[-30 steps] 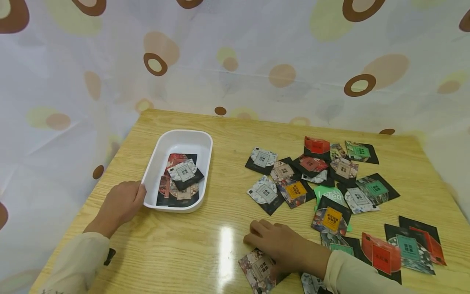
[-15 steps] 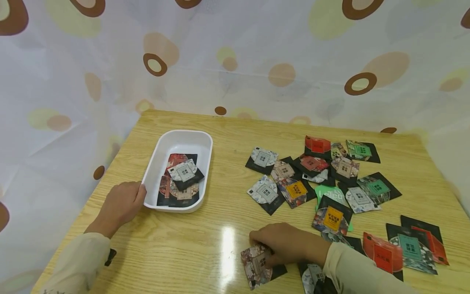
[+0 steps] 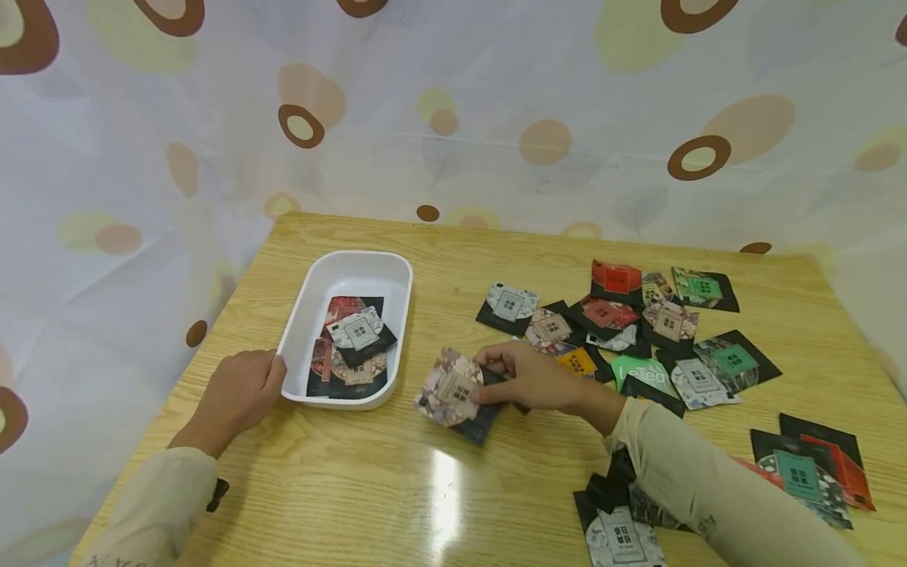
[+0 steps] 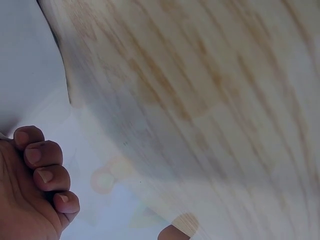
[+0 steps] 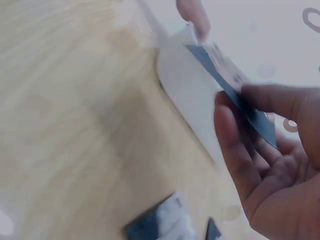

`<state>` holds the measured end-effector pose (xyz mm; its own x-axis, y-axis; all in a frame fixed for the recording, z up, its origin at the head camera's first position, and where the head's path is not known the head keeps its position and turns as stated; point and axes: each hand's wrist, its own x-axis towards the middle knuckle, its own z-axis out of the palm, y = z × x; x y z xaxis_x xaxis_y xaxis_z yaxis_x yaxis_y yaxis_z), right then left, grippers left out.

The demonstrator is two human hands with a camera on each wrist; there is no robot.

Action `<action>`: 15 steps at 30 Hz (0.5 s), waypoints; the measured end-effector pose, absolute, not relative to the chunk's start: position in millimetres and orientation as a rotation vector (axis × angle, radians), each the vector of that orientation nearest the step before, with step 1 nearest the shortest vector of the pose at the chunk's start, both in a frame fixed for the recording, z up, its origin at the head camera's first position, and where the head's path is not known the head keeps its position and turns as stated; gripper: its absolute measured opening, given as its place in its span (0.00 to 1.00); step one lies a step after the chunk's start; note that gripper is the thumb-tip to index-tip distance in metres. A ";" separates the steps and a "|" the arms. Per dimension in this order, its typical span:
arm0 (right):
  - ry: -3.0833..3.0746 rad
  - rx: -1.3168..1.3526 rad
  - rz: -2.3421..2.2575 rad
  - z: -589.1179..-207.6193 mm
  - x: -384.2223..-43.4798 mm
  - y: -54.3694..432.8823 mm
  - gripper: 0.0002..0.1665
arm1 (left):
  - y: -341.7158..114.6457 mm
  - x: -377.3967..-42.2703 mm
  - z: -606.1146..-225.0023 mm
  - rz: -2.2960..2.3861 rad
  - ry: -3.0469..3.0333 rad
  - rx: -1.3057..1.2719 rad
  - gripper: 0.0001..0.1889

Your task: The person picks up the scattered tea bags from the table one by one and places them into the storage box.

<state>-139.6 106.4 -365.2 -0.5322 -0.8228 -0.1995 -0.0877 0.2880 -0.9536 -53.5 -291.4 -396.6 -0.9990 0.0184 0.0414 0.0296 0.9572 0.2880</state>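
The fingers (image 5: 232,142) of the right hand (image 3: 527,374) pinched a brown-printed packet (image 3: 449,390), the thumb on its printed face and a finger behind its dark side. That packet hung tilted above the surface (image 3: 340,488), near the tray (image 3: 350,279) but outside it, on the side toward the scatter; motion blurred its print a little.

Half a second before, the packet was low at the near part of the surface, with the right hand over it. Since then, hand and packet had come up and across toward the tray. I would judge that the picking-up was done for this packet, while placing it anywhere was not.

The left hand (image 3: 241,390) had not shifted: its fingers gripped the tray's near left corner, which probably kept the tray steady.

Inside the tray lay an overlapping pile of packets (image 3: 357,331), a silver packet uppermost. To the right, many loose packets (image 3: 506,303) remained spread over the surface, and 1 near silver packet (image 3: 616,535) now showed more fully below the right sleeve (image 3: 716,480). A spotted curtain (image 3: 460,102) stood behind.
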 end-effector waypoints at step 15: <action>1.841 -0.166 -1.571 -348.0 -189.7 -5.3 0.21 | -290.1 -53.3 -397.5 -0.459 -3.071 -0.027 0.24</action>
